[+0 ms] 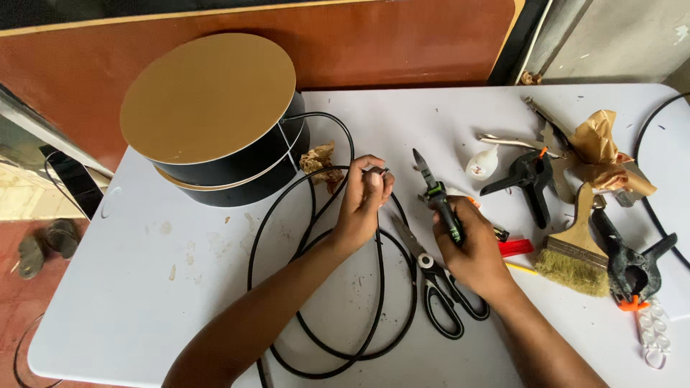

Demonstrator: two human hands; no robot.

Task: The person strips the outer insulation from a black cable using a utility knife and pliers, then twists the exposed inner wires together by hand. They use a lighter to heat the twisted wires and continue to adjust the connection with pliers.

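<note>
From my remote seat I look down on a white bench [180, 287] against a reddish-brown board. At its far left stands the biggest thing, a round black drum with a tan disc top [208, 97]. A black cable [379, 302] runs from the drum and lies in wide loops across the middle of the bench.

The left hand [363, 205] rises from the loops with its grip pinched together on the cable's cut end [379, 171], held up above the bench, the tip pointing right. The right hand [471, 248] has its grip wrapped tight around the handles of dark pliers with green trim [438, 195]. The pliers' long axis runs up and slightly left, nose away from me, and I cannot tell how far the nose is open. The cable end lies just left of that nose, near but not touching; the right hand's tool is the closer to it.

Black-handled scissors [438, 287] lie between the hands. To the right sit a flat brush [575, 251], black spring clamps [528, 179], crumpled brown paper [600, 144], and a small white glue bottle [481, 164].
</note>
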